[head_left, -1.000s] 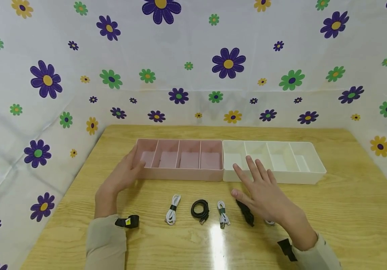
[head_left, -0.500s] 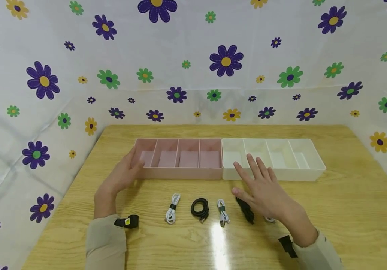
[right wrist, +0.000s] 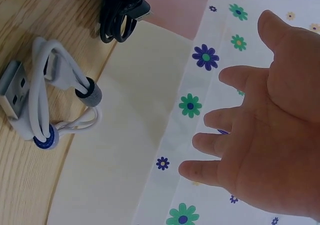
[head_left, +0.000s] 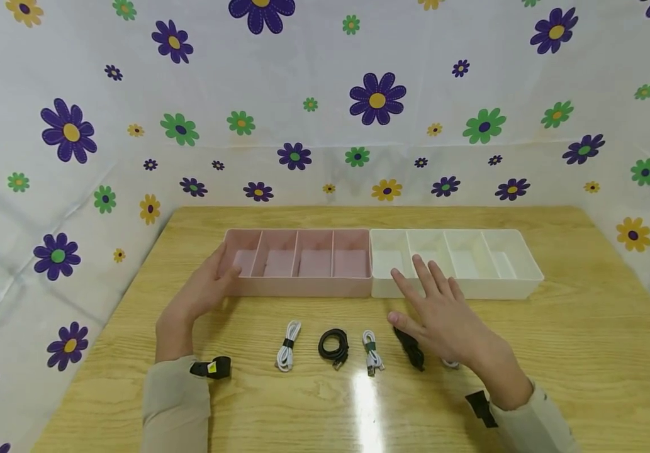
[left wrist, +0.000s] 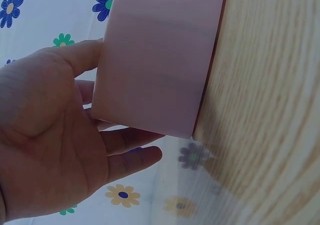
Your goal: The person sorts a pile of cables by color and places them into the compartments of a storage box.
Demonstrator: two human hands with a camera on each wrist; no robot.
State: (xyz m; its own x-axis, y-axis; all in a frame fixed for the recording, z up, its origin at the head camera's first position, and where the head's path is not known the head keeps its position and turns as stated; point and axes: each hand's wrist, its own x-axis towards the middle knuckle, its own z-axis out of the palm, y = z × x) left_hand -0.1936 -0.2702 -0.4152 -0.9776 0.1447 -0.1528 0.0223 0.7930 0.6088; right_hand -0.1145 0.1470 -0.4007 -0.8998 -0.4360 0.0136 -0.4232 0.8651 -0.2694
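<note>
My left hand (head_left: 200, 296) is at the left end of a pink divided box (head_left: 296, 287), its thumb at the front rim and its fingers along the end wall. In the left wrist view the fingers (left wrist: 132, 165) reach around the box's end. My right hand (head_left: 449, 321), palm down with fingers spread, hovers before a white divided box (head_left: 472, 289) and holds nothing. Below it lie a black cable bundle (head_left: 412, 353) and a white USB cable (right wrist: 37, 90), which it partly hides in the head view.
Left of these, in a row on the wooden table (head_left: 279, 415), lie a white cable with a black tie (head_left: 287, 346), a coiled black cable (head_left: 333, 347) and a white USB cable with a green tie (head_left: 371, 351). Flowered cloth (head_left: 325, 75) hangs behind and at both sides.
The head view has shifted slightly, so the scene sits a little higher and further left. Both hands keep their places relative to the boxes and cables.
</note>
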